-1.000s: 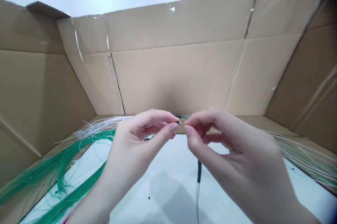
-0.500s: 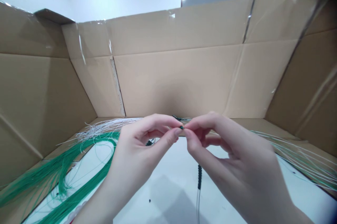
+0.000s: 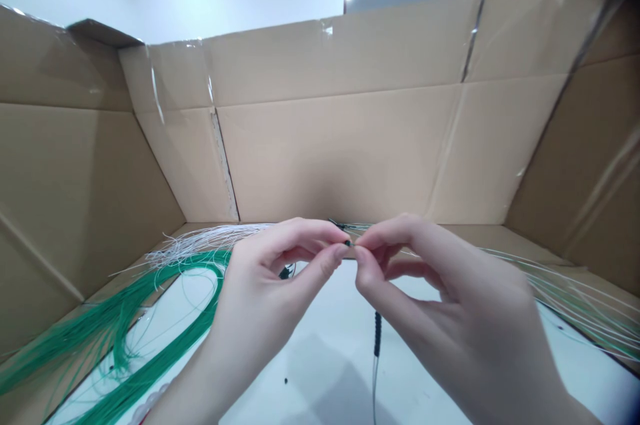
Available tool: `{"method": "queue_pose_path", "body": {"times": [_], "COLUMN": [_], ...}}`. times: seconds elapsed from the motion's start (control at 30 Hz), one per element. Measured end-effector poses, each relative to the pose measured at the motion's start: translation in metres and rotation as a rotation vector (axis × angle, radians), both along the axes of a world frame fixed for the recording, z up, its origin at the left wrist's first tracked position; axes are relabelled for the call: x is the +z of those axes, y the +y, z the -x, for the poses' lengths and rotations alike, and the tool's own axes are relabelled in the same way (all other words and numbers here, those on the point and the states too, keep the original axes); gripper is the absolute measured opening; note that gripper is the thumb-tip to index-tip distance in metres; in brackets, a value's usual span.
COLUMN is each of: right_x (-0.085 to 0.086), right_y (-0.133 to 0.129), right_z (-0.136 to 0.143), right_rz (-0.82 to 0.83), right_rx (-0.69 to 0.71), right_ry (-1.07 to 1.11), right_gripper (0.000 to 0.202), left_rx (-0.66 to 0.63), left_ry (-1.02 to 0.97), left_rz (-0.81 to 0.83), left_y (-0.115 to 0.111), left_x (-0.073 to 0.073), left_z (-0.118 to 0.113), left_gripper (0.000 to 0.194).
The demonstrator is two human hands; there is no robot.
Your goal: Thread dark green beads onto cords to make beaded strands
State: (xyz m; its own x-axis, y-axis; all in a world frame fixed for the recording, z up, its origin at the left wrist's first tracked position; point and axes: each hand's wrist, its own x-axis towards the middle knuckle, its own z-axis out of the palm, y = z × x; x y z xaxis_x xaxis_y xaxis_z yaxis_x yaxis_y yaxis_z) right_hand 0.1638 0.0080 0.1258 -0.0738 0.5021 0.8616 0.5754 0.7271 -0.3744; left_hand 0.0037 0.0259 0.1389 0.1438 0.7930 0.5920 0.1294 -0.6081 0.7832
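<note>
Thumb and forefinger of my left hand (image 3: 280,278) pinch a tiny dark green bead (image 3: 348,243). Right beside it, the tips of my right hand (image 3: 435,292) are pressed together on what looks like the end of a thin green thread; the thread itself barely shows. Below my right hand hangs a strand of small black beads (image 3: 377,335), strung on a thin pale thread (image 3: 374,388). Its upper end is hidden behind the hand. A small black cluster (image 3: 286,272) shows partly through the gap in my left hand.
Cardboard walls (image 3: 330,138) surround a white work surface (image 3: 320,358). At left lie a bundle of green threads (image 3: 165,358) and a bunch of white threads (image 3: 200,243). More white and green threads (image 3: 580,298) run along the right. A loose black bead (image 3: 286,381) sits in front.
My fingertips have drawn slightly apart, my right hand shifting a little right, so a small gap shows beside the bead. The hanging strand has swung slightly left.
</note>
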Motion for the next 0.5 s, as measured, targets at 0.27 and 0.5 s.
{"method": "queue_pose_path", "body": {"times": [0.27,0.5], "right_x": [0.002,0.002], "right_y": [-0.001,0.003], "right_z": [-0.005,-0.014], "right_rz": [-0.106,0.102], "right_rx": [-0.044,0.11], "right_ry": [-0.143,0.023], "right_gripper": [0.015,0.015], "left_rx": [0.081,-0.14], "left_ry": [0.115,0.028], "left_rz": [-0.143,0.128], "left_y": [0.001,0.004], "left_x": [0.0,0.001], "left_z": [0.0,0.007], "left_gripper": [0.014,0.006]}}
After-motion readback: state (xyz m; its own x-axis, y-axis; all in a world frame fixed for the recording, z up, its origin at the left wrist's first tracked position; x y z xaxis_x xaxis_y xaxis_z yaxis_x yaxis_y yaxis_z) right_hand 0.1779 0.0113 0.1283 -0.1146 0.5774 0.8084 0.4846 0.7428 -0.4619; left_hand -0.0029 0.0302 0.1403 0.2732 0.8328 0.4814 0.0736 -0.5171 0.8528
